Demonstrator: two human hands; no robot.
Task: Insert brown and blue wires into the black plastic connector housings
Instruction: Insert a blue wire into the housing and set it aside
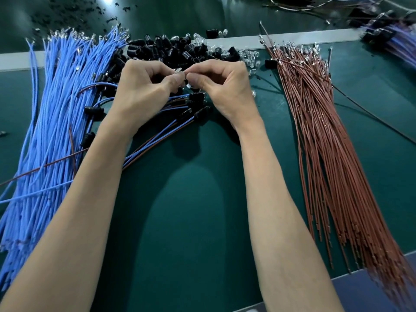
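Green mat under left hand and right hand, fingers of both curled tight on one tiny clear piece

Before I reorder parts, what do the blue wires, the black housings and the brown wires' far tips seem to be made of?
Blue wires: soft matte plastic insulation, judging by how they bend and drape. Black housings: hard moulded plastic, slightly glossy, with small highlights. Brown wires' far tips: probably bare metal terminals, since they glint silvery; too small to be sure.
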